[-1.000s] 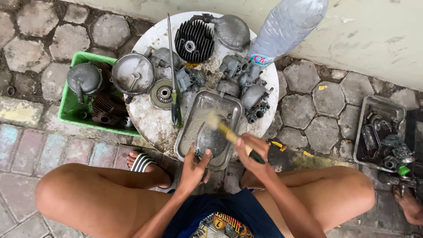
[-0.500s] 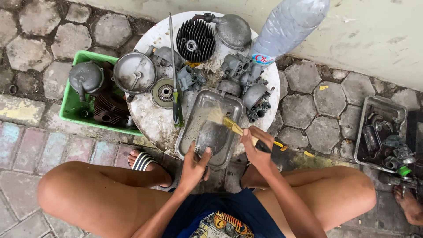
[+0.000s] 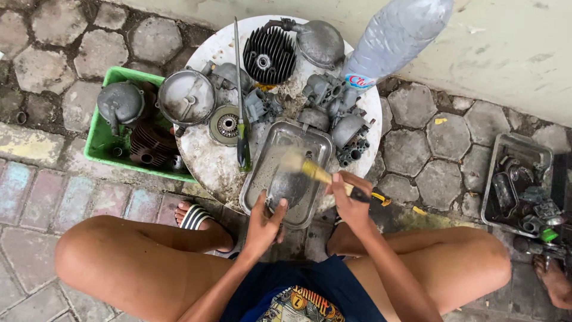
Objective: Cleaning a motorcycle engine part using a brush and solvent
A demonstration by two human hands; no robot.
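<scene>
My left hand (image 3: 264, 222) grips a rounded grey metal engine cover (image 3: 286, 188) that lies in a shallow steel tray (image 3: 266, 156) on a round white table (image 3: 210, 158). My right hand (image 3: 350, 203) holds a paintbrush (image 3: 310, 169) with a yellow and black handle, its pale bristles blurred just above the cover. I am squatting, with my bare knees on either side of the tray.
On the table lie a finned black cylinder head (image 3: 270, 55), several grey engine parts (image 3: 333, 101), a long screwdriver (image 3: 241, 101) and a clear plastic bottle (image 3: 393, 39). A green crate (image 3: 100, 140) of parts stands at left; a second steel tray (image 3: 516, 179) of parts at right, by another person's foot (image 3: 554, 280).
The brush has swept back and forth over the cover: it moved right and down, then back left toward the tray's middle. My left hand stays on the cover.
</scene>
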